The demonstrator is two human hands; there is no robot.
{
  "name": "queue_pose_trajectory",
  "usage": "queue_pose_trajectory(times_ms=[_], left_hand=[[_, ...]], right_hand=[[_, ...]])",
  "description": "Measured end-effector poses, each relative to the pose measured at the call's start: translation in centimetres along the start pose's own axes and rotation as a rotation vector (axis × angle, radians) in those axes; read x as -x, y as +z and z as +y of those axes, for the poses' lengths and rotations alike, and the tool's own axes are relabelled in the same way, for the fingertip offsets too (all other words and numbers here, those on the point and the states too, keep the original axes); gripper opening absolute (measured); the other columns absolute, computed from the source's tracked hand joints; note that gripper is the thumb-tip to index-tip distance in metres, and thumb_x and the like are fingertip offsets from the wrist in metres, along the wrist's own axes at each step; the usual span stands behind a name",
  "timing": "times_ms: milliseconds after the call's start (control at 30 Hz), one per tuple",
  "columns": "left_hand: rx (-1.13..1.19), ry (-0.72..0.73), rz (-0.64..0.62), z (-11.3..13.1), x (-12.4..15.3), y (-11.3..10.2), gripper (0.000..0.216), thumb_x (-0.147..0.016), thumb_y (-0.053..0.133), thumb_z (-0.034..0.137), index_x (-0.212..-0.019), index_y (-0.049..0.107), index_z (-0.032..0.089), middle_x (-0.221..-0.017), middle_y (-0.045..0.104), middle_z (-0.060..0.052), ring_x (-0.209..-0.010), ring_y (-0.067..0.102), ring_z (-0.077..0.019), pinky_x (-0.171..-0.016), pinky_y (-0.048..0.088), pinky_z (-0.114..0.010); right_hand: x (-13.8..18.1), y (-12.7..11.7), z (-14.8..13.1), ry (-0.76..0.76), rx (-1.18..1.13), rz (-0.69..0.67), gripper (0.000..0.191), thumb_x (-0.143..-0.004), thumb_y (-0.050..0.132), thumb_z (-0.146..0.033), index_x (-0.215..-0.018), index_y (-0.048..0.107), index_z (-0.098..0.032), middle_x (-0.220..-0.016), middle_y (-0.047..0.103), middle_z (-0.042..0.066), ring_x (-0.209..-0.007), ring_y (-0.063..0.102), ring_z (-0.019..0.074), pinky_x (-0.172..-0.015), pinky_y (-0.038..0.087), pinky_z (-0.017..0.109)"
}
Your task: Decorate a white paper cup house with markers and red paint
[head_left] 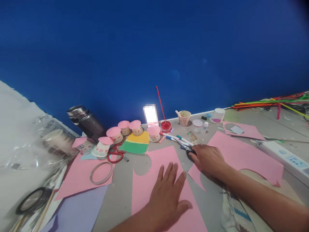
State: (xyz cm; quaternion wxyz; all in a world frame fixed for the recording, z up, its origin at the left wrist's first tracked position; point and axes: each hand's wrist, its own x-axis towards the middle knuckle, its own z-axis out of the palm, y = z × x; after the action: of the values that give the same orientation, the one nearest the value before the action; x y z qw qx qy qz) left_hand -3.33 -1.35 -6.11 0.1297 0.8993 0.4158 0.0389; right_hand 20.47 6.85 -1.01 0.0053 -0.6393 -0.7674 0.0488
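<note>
Pink paper sheet [154, 167] is seen in the head view lying flat on the grey table [120, 193]; the left hand [166, 193] is pressed upon it palm down, fingers spread wide, nothing being held. The right hand [209, 158] is placed just past the sheet's far right corner, fingers curled closed over the handles of the black-handled scissors [189, 152], which rest on the table; felt pens [177, 138] lie just beyond them.
</note>
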Motion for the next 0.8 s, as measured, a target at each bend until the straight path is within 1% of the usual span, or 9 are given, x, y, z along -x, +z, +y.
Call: queue_pose_trajectory(times_ms=[100,167,300,367,433,500,567,633,800], left_hand=[[0.027,-0.011,-0.018,0.2,-0.1,-0.5,0.086,-0.101,0.050,0.072,-0.171,0.033,0.024,-0.179,0.021,-0.022,-0.168,0.015,-0.0428,-0.133,0.019,-0.073],[0.043,-0.013,-0.023,0.3,-0.1,-0.6,0.086,-0.101,0.050,0.072,-0.171,0.033,0.024,-0.179,0.020,-0.022,-0.168,0.014,-0.0432,-0.132,0.019,-0.074],[0.041,-0.013,-0.004,0.3,0.0,-0.6,0.085,-0.102,0.052,0.070,-0.171,0.033,0.023,-0.179,0.019,-0.021,-0.168,0.015,-0.0439,-0.132,0.020,-0.074],[0.034,-0.001,-0.004,0.3,0.0,-0.6,0.085,-0.102,0.052,0.069,-0.171,0.033,0.023,-0.179,0.019,-0.021,-0.168,0.015,-0.0437,-0.132,0.020,-0.074],[0.035,0.002,-0.016,0.3,0.0,-0.6,0.085,-0.102,0.051,0.069,-0.171,0.032,0.023,-0.179,0.018,-0.021,-0.168,0.014,-0.0432,-0.132,0.020,-0.073],[0.039,-0.006,-0.025,0.4,0.0,-0.7,0.086,-0.102,0.049,0.070,-0.171,0.031,0.022,-0.180,0.017,-0.022,-0.168,0.013,-0.0432,-0.133,0.019,-0.073],[0.043,-0.013,-0.023,0.4,0.0,-0.7,0.086,-0.102,0.048,0.071,-0.171,0.031,0.022,-0.179,0.018,-0.023,-0.168,0.012,-0.0431,-0.133,0.018,-0.073],[0.042,-0.014,-0.014,0.4,0.0,-0.6,0.086,-0.102,0.049,0.071,-0.171,0.032,0.022,-0.179,0.019,-0.022,-0.168,0.012,-0.0429,-0.133,0.017,-0.073],[0.030,-0.010,0.030,0.4,-0.1,-0.3,0.085,-0.103,0.050,0.070,-0.170,0.032,0.022,-0.179,0.024,-0.022,-0.169,0.016,-0.0411,-0.134,0.017,-0.071]], right_hand=[[0.1,0.4,0.0,-0.084,-0.077,0.015,0.029,-0.106,0.053,-0.036,-0.095,0.074,-0.020,-0.100,0.082,0.012,-0.091,0.076,0.0281,-0.070,0.039,0.034],[0.3,0.8,-0.2,-0.136,-0.111,0.038,0.029,-0.106,0.052,-0.035,-0.092,0.073,-0.021,-0.098,0.081,0.010,-0.093,0.075,0.0268,-0.072,0.040,0.034],[0.5,2.1,-0.3,-0.177,-0.116,0.082,0.030,-0.108,0.050,-0.032,-0.095,0.074,-0.020,-0.100,0.079,0.011,-0.097,0.074,0.0271,-0.077,0.043,0.034],[0.4,2.6,-0.1,-0.185,-0.103,0.102,0.031,-0.108,0.049,-0.032,-0.099,0.076,-0.020,-0.106,0.077,0.012,-0.091,0.074,0.0256,-0.074,0.044,0.034],[0.3,3.0,0.1,-0.186,-0.089,0.127,0.033,-0.109,0.047,-0.033,-0.100,0.077,-0.021,-0.110,0.075,0.011,-0.084,0.074,0.0236,-0.068,0.041,0.033],[0.4,3.0,0.2,-0.194,-0.090,0.159,0.037,-0.110,0.046,-0.037,-0.095,0.076,-0.021,-0.104,0.075,0.010,-0.081,0.073,0.0228,-0.065,0.038,0.033],[0.7,2.9,0.1,-0.225,-0.116,0.180,0.041,-0.110,0.045,-0.039,-0.087,0.074,-0.021,-0.093,0.075,0.008,-0.081,0.073,0.0228,-0.066,0.036,0.033],[1.0,2.7,-0.2,-0.270,-0.156,0.171,0.043,-0.110,0.044,-0.039,-0.081,0.071,-0.021,-0.086,0.075,0.007,-0.079,0.071,0.0217,-0.067,0.036,0.033],[1.2,2.7,-0.5,-0.330,-0.216,0.137,0.042,-0.109,0.047,-0.038,-0.078,0.069,-0.021,-0.083,0.076,0.006,-0.077,0.070,0.0200,-0.068,0.035,0.033]])
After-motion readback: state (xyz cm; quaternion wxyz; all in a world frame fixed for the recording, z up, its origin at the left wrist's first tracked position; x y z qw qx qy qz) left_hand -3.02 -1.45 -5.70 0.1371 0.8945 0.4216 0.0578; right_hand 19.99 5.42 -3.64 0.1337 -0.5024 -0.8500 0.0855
